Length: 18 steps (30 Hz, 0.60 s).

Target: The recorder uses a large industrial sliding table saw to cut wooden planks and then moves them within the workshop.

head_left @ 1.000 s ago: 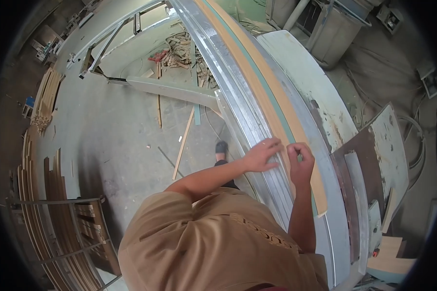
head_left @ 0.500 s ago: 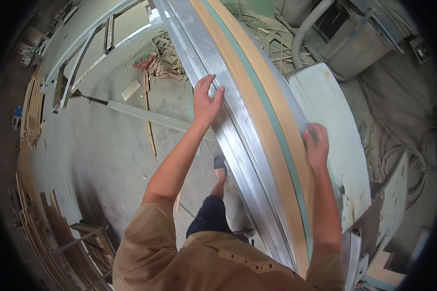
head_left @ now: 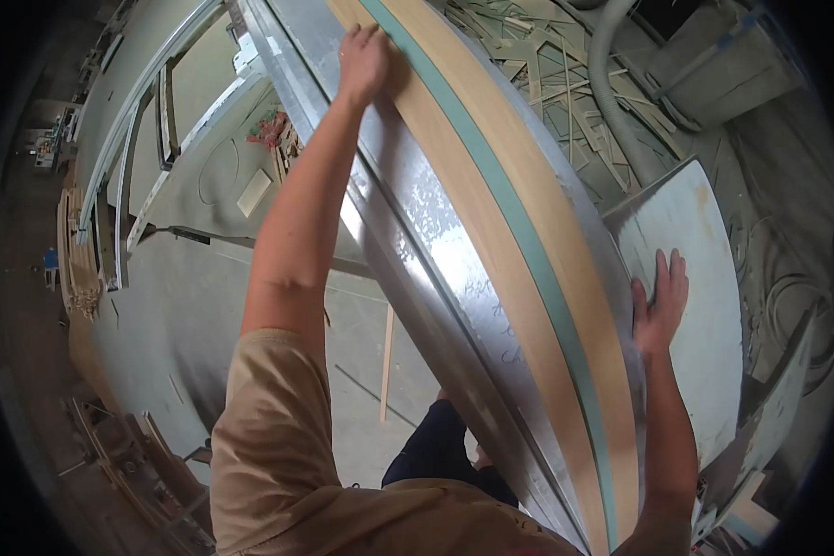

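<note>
A long light-wood board (head_left: pixel 514 287) with a green stripe down its middle lies along a shiny metal machine bed (head_left: pixel 435 250). Near its far end, my left hand (head_left: pixel 366 65) is closed at the board's left edge, the fingers bent and partly hidden. My right hand (head_left: pixel 659 310) is at the bed's right edge, beside a pale panel (head_left: pixel 700 232). Its fingers are stretched out and apart, with nothing in them.
A metal frame (head_left: pixel 162 120) stands at the far left. Thin wood offcuts (head_left: pixel 565 88) litter the floor at the back right, near a thick hose (head_left: pixel 612 102) and a grey bin (head_left: pixel 723 79). Stacked wood strips (head_left: pixel 79 250) lie at the left.
My left hand has gone from the metal bed's groove forward to the board's left edge. My right hand's fingers have straightened beside the pale panel. The view has shifted.
</note>
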{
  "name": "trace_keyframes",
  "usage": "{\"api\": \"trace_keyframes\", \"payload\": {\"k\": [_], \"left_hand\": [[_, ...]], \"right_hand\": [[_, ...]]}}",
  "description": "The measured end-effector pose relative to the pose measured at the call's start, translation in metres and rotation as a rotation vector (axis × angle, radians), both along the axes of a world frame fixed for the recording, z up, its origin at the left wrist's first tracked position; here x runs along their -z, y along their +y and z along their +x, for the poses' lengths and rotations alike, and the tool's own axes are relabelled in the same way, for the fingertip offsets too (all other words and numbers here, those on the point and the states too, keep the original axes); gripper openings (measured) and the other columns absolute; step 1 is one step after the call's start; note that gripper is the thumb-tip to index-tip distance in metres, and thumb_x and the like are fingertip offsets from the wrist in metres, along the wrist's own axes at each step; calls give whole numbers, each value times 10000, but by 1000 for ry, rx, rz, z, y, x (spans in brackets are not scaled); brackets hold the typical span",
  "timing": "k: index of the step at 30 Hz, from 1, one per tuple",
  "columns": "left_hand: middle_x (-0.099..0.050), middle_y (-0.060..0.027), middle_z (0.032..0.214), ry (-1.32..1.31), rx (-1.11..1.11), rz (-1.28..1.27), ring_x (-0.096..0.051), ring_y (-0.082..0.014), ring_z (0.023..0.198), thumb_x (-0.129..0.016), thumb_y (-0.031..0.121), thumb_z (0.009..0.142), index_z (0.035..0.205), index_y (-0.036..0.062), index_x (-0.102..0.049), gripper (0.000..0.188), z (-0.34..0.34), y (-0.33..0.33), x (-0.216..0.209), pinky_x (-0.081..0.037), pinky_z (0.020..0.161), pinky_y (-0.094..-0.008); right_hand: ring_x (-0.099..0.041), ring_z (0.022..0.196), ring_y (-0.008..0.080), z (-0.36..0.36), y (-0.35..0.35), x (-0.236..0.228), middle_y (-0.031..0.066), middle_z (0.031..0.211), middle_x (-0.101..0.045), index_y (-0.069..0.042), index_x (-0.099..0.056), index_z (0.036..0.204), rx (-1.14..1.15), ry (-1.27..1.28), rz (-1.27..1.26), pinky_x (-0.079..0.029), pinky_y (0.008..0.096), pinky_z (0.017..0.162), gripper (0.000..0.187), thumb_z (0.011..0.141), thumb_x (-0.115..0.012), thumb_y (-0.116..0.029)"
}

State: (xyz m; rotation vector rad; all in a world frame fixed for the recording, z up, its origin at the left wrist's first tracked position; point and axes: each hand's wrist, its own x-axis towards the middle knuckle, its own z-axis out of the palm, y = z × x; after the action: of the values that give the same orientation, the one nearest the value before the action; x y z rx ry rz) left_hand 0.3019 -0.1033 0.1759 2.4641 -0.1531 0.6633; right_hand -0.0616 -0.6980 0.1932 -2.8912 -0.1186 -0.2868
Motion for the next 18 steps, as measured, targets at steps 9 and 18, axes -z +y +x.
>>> {"api": "trace_keyframes", "payload": {"k": [9,18], "left_hand": [[-704,-305,1357,283,-61,-535,-650,-380,1248,-309,506,1128,1361,-59,-768,764,78,-7,-24,-478,1138,-455],[-715,-248,1281,481,-117,-609,-651,-317,1187,-315,525,1160,1355,-5,-784,735,70,-14,-31,-494,1091,-420]], "right_hand": [[-335,1652,466,3,-7,-6,224,1783,-387,-78,-497,1677,12,33,11,-229,644,1322,644,1108,-641,-343],[-337,1651,447,3,-6,-9,224,1793,-363,-53,-486,1678,8,64,-17,-217,604,1337,625,1130,-587,-334]]}}
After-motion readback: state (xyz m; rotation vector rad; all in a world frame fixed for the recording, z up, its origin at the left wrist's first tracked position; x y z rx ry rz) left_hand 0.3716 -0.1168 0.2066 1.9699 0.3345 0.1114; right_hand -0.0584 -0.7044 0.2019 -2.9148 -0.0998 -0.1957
